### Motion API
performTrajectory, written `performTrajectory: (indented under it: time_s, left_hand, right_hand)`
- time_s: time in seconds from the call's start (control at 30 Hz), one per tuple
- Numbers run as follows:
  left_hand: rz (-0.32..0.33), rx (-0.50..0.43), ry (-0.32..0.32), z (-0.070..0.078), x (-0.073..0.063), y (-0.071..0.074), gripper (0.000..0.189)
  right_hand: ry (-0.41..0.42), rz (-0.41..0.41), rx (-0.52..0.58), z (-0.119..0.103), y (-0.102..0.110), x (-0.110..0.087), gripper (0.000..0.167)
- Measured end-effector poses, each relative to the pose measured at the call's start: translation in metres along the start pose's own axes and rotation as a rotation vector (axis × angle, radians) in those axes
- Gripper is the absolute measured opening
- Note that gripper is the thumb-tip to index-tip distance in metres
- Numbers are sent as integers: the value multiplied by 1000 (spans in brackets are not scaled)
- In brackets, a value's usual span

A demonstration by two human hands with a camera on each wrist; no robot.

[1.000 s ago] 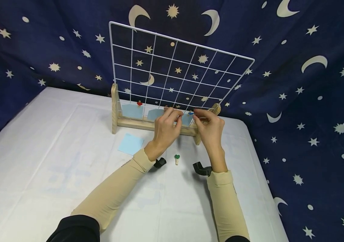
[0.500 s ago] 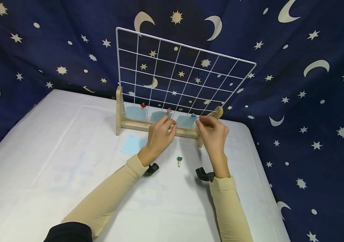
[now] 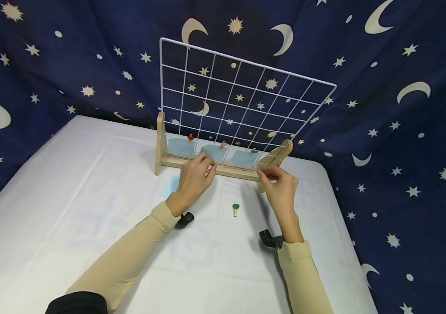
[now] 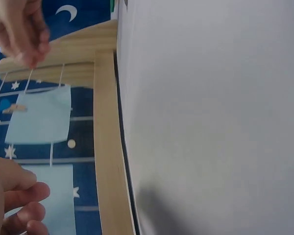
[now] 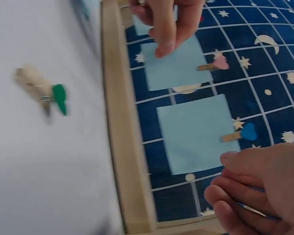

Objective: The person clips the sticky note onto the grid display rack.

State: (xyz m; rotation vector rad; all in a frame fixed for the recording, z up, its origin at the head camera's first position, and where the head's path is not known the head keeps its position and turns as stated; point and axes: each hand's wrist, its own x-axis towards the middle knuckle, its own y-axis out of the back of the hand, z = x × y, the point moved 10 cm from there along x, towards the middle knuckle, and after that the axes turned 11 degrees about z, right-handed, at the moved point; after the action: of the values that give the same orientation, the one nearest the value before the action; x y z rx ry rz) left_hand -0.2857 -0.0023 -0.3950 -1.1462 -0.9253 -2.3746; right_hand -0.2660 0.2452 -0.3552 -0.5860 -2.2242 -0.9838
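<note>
Notes (image 5: pixel 193 134), three pale blue ones, hang along the foot of the white wire grid (image 3: pixel 241 60), pinned by a red-heart peg (image 3: pixel 190 137), a pink-heart peg (image 5: pixel 220 62) and a blue-heart peg (image 5: pixel 248 131). From where I stand, pegging the third seems finished. Left hand (image 3: pixel 194 178) and right hand (image 3: pixel 281 187) are well apart, fingers loosely bent, nothing visibly in either; the right is just beside the blue-pegged sheet. A loose note (image 3: pixel 170 185) lies on the bench (image 3: pixel 215 261), partly behind the left hand, with a green-heart peg (image 3: pixel 236 209) between the two arms. I'd say the next move calls for lifting that sheet and picking up that peg. A second ago both hands were up by the blue peg; they have since dropped lower and spread, the left one moving over toward the loose sheet.
</note>
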Motion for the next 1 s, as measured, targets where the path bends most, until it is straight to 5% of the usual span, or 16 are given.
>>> performTrajectory:
  time_s: [0.43, 1.0]
  left_hand:
    - [-90, 11, 85, -36, -8, 35, 19]
    - [-303, 91, 237, -85, -33, 67, 30]
  right_hand:
    - [-18, -129, -41, 10, -11, -35, 8]
    - [5, -273, -57, 0, -20, -78, 12]
